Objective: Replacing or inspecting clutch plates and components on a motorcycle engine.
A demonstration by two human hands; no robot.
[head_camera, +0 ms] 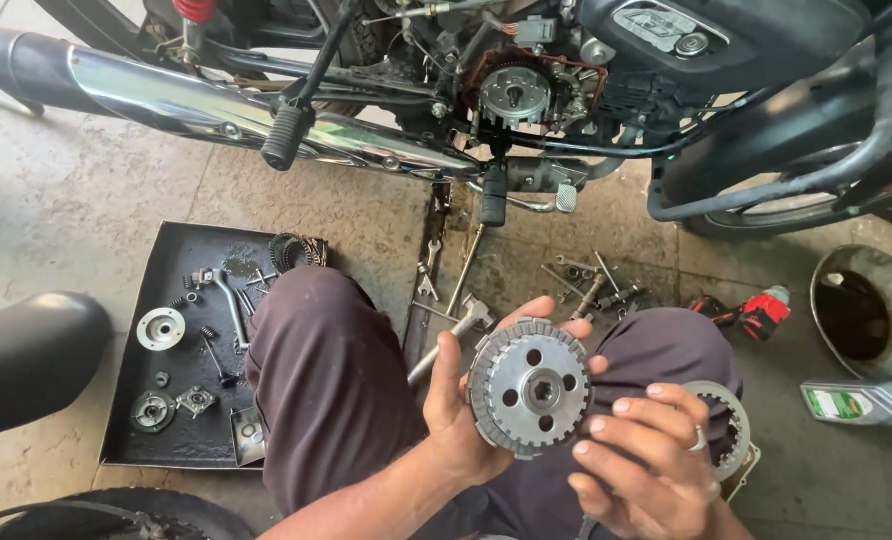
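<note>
My left hand (pixel 456 410) grips a round metal clutch hub (pixel 529 387) with a toothed rim and several holes, held face up above my lap. My right hand (pixel 646 460) rests its fingertips on the hub's right edge and wears a ring. A thin toothed clutch plate (pixel 731 420) lies on my right knee, partly under that hand. Straight ahead, the motorcycle's engine side is uncovered, showing the clutch assembly (pixel 516 95).
A black metal tray (pixel 126 400) on my left holds springs, small round parts and a bent lever. Wrenches and bolts (pixel 586 285) lie on the concrete floor. Chrome exhaust pipe (pixel 216 100) crosses above. A red tool (pixel 756 312), funnel-shaped drain pan (pixel 866 310) and oil bottle (pixel 861 403) sit right.
</note>
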